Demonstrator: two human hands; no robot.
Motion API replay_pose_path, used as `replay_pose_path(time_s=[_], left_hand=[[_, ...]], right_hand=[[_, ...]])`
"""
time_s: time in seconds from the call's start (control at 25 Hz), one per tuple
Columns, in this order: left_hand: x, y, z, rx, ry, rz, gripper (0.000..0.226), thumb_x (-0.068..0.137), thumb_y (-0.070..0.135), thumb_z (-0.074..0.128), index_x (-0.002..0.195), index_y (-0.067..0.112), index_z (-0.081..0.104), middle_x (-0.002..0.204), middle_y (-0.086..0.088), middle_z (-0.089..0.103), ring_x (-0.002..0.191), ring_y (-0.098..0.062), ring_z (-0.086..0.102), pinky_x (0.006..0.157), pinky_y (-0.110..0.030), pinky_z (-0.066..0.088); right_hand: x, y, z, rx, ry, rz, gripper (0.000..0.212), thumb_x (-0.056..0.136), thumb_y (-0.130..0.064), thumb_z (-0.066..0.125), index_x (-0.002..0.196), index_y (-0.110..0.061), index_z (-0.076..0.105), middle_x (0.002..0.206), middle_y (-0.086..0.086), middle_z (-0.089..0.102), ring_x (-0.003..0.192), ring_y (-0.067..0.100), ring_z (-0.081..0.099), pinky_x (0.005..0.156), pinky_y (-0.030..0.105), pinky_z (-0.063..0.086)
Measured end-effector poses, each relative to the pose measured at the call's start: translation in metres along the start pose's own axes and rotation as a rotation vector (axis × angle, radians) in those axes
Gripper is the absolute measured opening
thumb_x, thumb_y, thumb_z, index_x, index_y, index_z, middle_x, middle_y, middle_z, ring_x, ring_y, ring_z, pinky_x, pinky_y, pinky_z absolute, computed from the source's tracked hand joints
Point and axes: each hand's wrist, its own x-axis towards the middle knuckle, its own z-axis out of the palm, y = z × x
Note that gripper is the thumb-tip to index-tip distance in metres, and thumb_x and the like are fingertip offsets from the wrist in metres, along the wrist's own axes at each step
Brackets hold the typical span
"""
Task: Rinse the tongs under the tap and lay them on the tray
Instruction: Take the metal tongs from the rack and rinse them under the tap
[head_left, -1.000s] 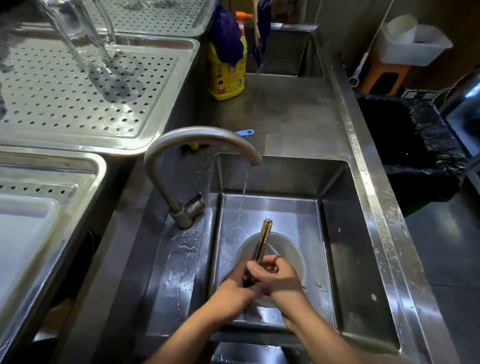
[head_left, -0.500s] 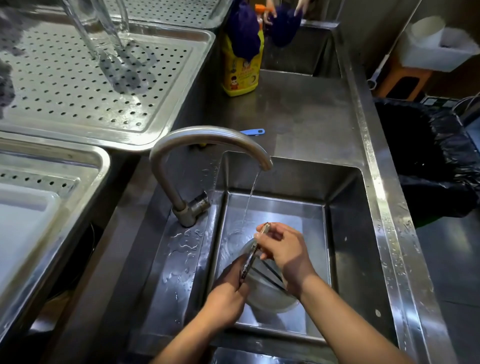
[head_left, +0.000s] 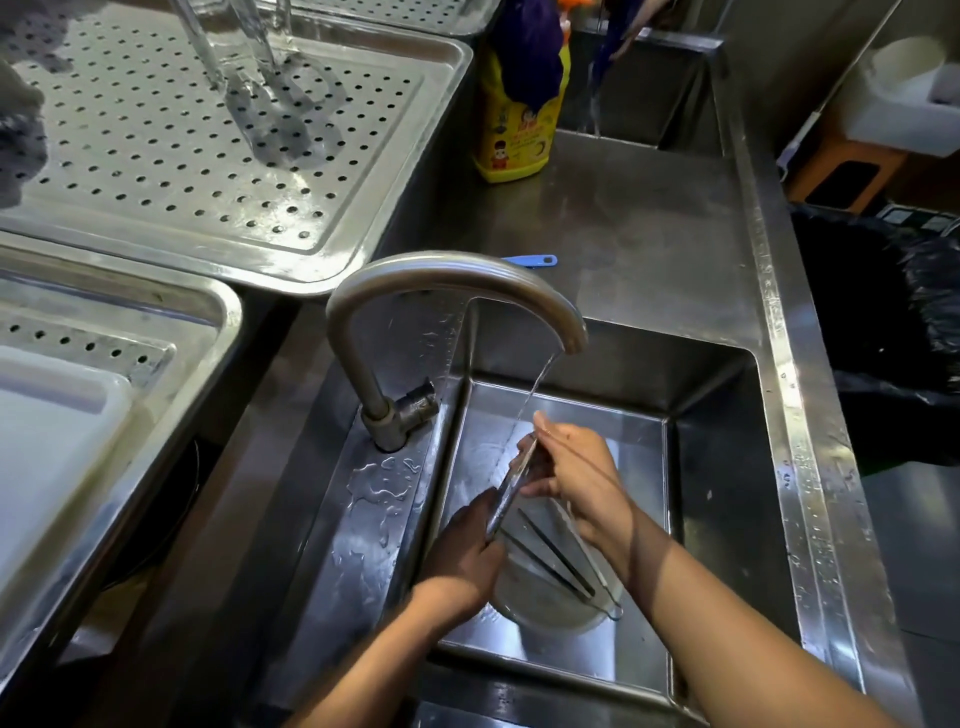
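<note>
Grips the near end of the metal tongs (head_left: 508, 493) in the left hand (head_left: 462, 556), fingers curled round it, low over the steel sink (head_left: 717, 467). Clasps the far end in the right hand (head_left: 576, 467), fingers wrapped round the closed arms. Holds the tongs slanted, tips up and away, directly under the thin water stream (head_left: 537, 384), striking them by the right fingertips. Just beneath, on the basin floor: a clear glass bowl (head_left: 550, 603) with two dark sticks (head_left: 556, 556) inside. Beyond, the curved steel tap (head_left: 447, 275), running. Further back on the counter, a blue handle (head_left: 530, 260) and a yellow detergent bottle (head_left: 514, 135). Far left, a perforated steel tray (head_left: 156, 171) bearing a clear glass (head_left: 239, 47), well apart from the tongs.
</note>
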Motion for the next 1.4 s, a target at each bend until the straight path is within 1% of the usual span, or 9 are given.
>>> replay_pose_path(time_s=[0.24,0.32,0.44,0.64,0.88,1.04,1.16,1.28,1.4], left_hand=[[0.015,0.014,-0.009,-0.043,0.026,-0.025,0.070,0.072,0.019,0.043,0.141,0.029,0.047,0.140,-0.001,0.059,0.124,-0.017,0.055,0.101,-0.033,0.046],[0.016,0.018,-0.010,-0.077,0.017,-0.032,0.065,0.074,0.020,0.045,0.137,0.035,0.048,0.134,0.001,0.062,0.115,-0.018,0.061,0.085,-0.034,0.051],[0.018,0.022,-0.011,-0.110,0.016,-0.025,0.058,0.080,0.018,0.048,0.135,0.038,0.047,0.123,0.000,0.065,0.097,-0.023,0.067,0.060,-0.036,0.052],[0.013,0.023,-0.011,-0.115,0.008,0.002,0.059,0.086,0.017,0.050,0.139,0.043,0.044,0.130,0.005,0.063,0.101,-0.022,0.067,0.060,-0.031,0.051],[0.017,0.019,-0.010,-0.162,0.028,0.002,0.050,0.089,0.016,0.053,0.133,0.040,0.050,0.122,0.004,0.068,0.101,-0.016,0.068,0.070,-0.037,0.054],[0.016,0.016,-0.006,-0.217,-0.006,-0.081,0.039,0.087,0.018,0.053,0.114,0.047,0.057,0.086,0.013,0.071,0.062,0.003,0.061,0.049,-0.026,0.042],[0.014,0.016,-0.007,-0.186,-0.014,-0.059,0.049,0.085,0.017,0.050,0.127,0.042,0.054,0.106,0.009,0.071,0.084,-0.003,0.066,0.067,-0.037,0.053],[0.015,0.014,-0.007,0.033,0.015,0.008,0.065,0.087,0.013,0.050,0.150,0.021,0.037,0.145,-0.010,0.052,0.130,-0.028,0.052,0.106,-0.044,0.043],[0.020,0.014,-0.009,0.185,0.110,0.021,0.070,0.087,0.010,0.052,0.152,0.021,0.029,0.138,-0.017,0.051,0.121,-0.037,0.055,0.096,-0.045,0.047]], right_hand=[[0.019,-0.010,0.017,-0.140,-0.053,0.021,0.008,0.090,-0.009,0.068,0.086,-0.004,0.063,0.074,0.015,0.068,0.059,0.020,0.068,0.045,0.026,0.053],[0.030,-0.017,0.015,-0.072,0.018,0.022,0.026,0.099,-0.023,0.059,0.080,-0.004,0.062,0.066,0.016,0.069,0.053,0.022,0.066,0.042,0.026,0.053],[0.025,-0.014,0.014,-0.200,-0.088,-0.015,0.012,0.082,0.002,0.071,0.088,-0.004,0.062,0.073,0.015,0.069,0.063,0.025,0.067,0.046,0.026,0.053],[0.034,-0.019,0.009,-0.070,0.021,-0.018,0.020,0.098,-0.017,0.061,0.085,-0.002,0.063,0.064,0.012,0.070,0.049,0.017,0.065,0.043,0.026,0.053],[0.021,-0.007,0.012,-0.099,-0.117,-0.012,0.005,0.094,-0.008,0.064,0.090,-0.004,0.066,0.071,0.008,0.070,0.054,0.013,0.067,0.046,0.025,0.054],[0.031,-0.017,0.003,0.242,-0.029,0.027,0.014,0.099,-0.005,0.055,0.098,-0.001,0.068,0.082,0.013,0.073,0.059,0.011,0.067,0.048,0.020,0.056],[0.021,-0.009,0.003,0.066,-0.140,0.069,0.012,0.094,-0.010,0.065,0.101,-0.001,0.069,0.084,0.011,0.076,0.059,0.014,0.064,0.049,0.022,0.055],[0.030,-0.016,0.005,-0.017,0.058,-0.018,0.019,0.095,-0.017,0.066,0.086,-0.001,0.064,0.068,0.009,0.067,0.047,0.014,0.058,0.043,0.023,0.053],[0.026,-0.011,0.013,-0.015,0.135,-0.066,0.017,0.082,0.001,0.075,0.090,-0.002,0.060,0.073,0.008,0.063,0.052,0.011,0.063,0.046,0.023,0.054]])
